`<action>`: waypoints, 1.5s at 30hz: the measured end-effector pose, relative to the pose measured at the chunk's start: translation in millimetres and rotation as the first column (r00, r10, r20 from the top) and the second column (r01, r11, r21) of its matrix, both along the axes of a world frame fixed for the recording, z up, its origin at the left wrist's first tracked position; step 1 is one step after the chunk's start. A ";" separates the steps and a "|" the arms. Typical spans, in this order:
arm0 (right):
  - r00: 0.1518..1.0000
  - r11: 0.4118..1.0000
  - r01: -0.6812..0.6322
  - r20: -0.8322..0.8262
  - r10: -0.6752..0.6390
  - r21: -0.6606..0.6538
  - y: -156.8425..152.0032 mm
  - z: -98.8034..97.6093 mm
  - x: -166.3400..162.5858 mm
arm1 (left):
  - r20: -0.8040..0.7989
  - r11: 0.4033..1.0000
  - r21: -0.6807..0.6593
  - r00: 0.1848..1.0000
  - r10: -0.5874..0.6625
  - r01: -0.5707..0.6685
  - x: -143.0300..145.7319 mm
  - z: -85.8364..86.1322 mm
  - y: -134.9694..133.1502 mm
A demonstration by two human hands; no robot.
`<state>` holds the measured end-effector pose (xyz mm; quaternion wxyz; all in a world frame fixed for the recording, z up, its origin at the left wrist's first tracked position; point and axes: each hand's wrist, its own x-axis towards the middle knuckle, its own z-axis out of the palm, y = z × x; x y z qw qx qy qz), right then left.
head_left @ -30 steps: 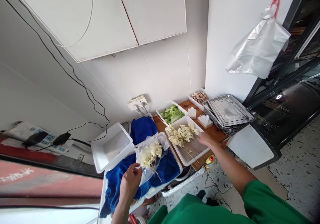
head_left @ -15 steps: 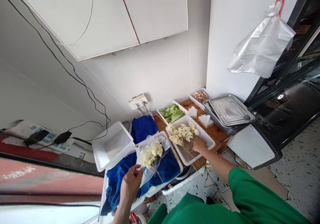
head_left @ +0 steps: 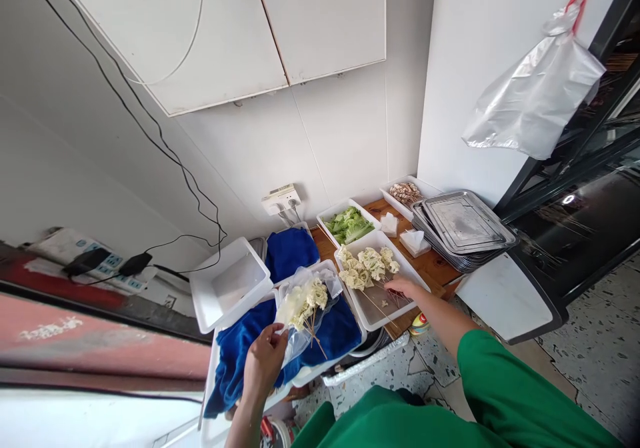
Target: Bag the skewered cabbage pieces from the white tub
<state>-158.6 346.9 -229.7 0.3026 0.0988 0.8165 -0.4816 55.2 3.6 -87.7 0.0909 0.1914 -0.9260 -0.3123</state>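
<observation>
My left hand (head_left: 267, 355) pinches the edge of a clear plastic bag (head_left: 296, 349). Several cauliflower skewers (head_left: 313, 298) lie in the bag's mouth, their wooden sticks pointing down toward me. The bag rests over a blue cloth (head_left: 336, 328) in a white tub. To the right, my right hand (head_left: 403, 287) reaches into a white tray (head_left: 424, 293), its fingers closed around stick ends of more cauliflower skewers (head_left: 367, 266). Their florets are bunched at the tray's far left side. A loose stick and a small crumb of floret lie on the tray bottom.
Behind is a tray of lettuce (head_left: 349, 224); further right are a tray of bundled skewers (head_left: 404, 193), napkin stacks (head_left: 415, 241) and stacked metal trays (head_left: 465, 221). An empty white tub (head_left: 230, 285) tilts at left. A plastic bag (head_left: 540, 88) hangs upper right.
My right hand has lifted slightly and drawn together around the sticks, where its fingers were spread on the tray bottom. My left hand keeps its pinch on the bag. The view has shifted slightly.
</observation>
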 end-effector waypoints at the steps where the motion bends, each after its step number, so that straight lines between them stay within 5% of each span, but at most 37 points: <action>1: 0.999 0.999 -0.002 0.033 0.003 -0.040 0.3 2.1 -0.2 | -0.001 1.000 0.003 1.000 0.000 0.000 -0.1 -0.8 -0.2; 7: 0.993 0.956 -0.023 0.105 0.055 -0.291 10.8 17.8 0.6 | 0.042 1.000 -0.017 0.999 -0.015 0.015 -0.5 -0.7 -0.4; 13: 1.000 0.925 -0.009 -0.016 0.003 -0.381 16.0 21.8 5.0 | 0.315 0.977 -0.208 0.949 0.024 0.044 1.2 5.3 8.3; 24: 0.964 0.982 -0.051 -0.266 0.000 -0.184 31.7 27.4 14.1 | 0.270 0.919 -0.393 0.960 0.070 0.043 -15.0 31.6 8.0; 29: 0.899 0.998 -0.058 -0.436 0.044 -0.020 42.0 26.3 7.4 | 0.281 0.857 -0.499 0.959 0.019 0.129 -46.3 45.0 9.2; 35: 0.815 0.989 -0.047 -0.567 0.120 0.142 53.1 26.7 3.7 | 0.357 0.817 -0.533 0.934 -0.019 0.221 -85.6 39.5 13.3; 45: 0.792 0.987 -0.111 -0.589 0.160 0.119 90.2 44.1 20.7 | 0.418 0.749 -0.585 0.907 -0.051 0.311 -87.1 58.4 12.7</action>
